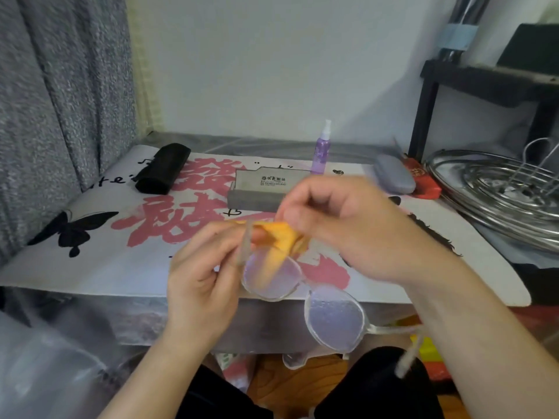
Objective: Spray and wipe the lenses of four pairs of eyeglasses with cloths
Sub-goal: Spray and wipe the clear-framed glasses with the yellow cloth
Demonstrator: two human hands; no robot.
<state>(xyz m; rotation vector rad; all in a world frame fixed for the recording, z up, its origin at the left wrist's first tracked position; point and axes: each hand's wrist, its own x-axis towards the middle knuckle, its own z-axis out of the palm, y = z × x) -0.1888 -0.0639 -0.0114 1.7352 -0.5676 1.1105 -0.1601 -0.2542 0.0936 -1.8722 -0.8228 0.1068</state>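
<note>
On the table [127, 276], the spray bottle [322, 149] stands behind the box [266, 189].

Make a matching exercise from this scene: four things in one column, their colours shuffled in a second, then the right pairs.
Things:
1. spray bottle
2. cloth
3. soft case at far left
4. case beside the red packet

Colours:
A. orange
B. grey
C. purple
D. black

Pairs: 1-C, 2-A, 3-D, 4-B
</note>
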